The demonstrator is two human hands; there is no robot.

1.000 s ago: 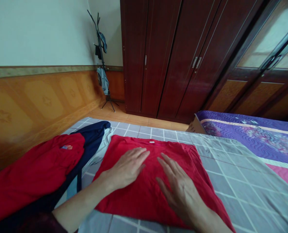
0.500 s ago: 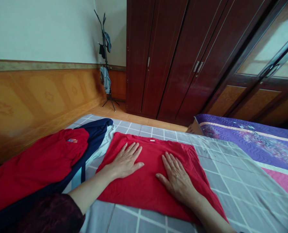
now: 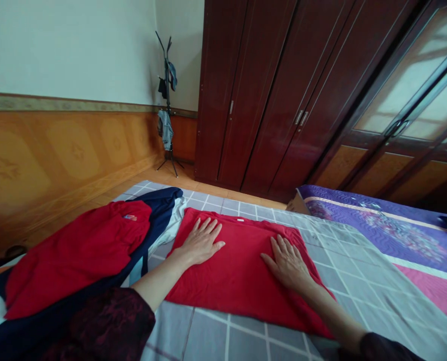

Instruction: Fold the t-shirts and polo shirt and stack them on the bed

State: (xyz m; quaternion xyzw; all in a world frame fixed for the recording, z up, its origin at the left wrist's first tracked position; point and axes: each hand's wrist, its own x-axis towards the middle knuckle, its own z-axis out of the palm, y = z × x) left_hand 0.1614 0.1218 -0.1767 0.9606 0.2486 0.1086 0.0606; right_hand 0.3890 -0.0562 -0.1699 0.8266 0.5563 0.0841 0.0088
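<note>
A red shirt (image 3: 238, 271) lies spread flat, with a small white label at its far edge, on a bed with a grey checked sheet (image 3: 208, 333). My left hand (image 3: 202, 240) rests flat on the shirt's left part, fingers spread. On its right part lies my right hand (image 3: 289, 263), palm down with the fingers stretched out. Neither hand grips the cloth. Left of the shirt is a pile of clothes: another red garment (image 3: 84, 245) on top of a dark blue one (image 3: 166, 198), with something pale beneath.
A dark red wardrobe (image 3: 257, 100) stands beyond the bed. In the corner is a coat rack (image 3: 168, 95) with a few items hung on it. A purple patterned bedspread (image 3: 358, 215) covers a surface at the right. Wood-toned panelling (image 3: 57, 155) lines the left wall.
My right hand has slid to the right across the red shirt, so the hands are farther apart. My left hand stays on the left part. The camera view has shifted slightly.
</note>
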